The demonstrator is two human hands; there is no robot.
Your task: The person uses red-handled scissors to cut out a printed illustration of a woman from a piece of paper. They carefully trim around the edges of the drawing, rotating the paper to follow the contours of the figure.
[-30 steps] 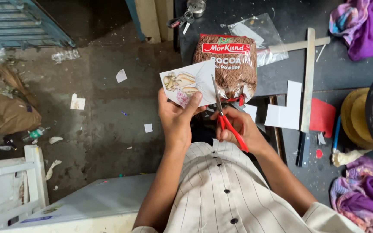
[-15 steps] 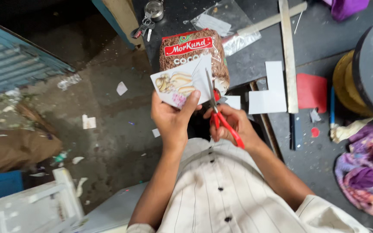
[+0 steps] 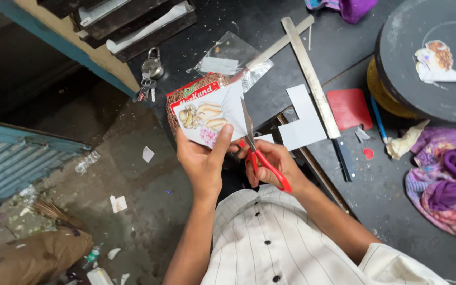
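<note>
**Carefully: scissors close to the thumb**

Left hand [image 3: 202, 161] pinching a printed card [image 3: 209, 117], thumb lying near the blades. Right hand [image 3: 271, 164] closed through the red scissors [image 3: 257, 148], blades up into the card's edge. Possible slip: crooked cut through the printed figure, or a nicked thumb. Behind the card, a brown packet [image 3: 186, 95] on the dark table [image 3: 270, 31]; just beside, white card pieces [image 3: 302, 124] and a long ruler [image 3: 310, 76], nothing blocking the cut.

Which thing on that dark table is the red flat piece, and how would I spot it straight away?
Start at the big round black turntable at the table's far right. Just left of it a long pale wooden strip runs aslant; the red flat piece lies between the two, touching the strip's right edge. It is the only plain red rounded square there, larger than the tiny red scrap below it.
</note>
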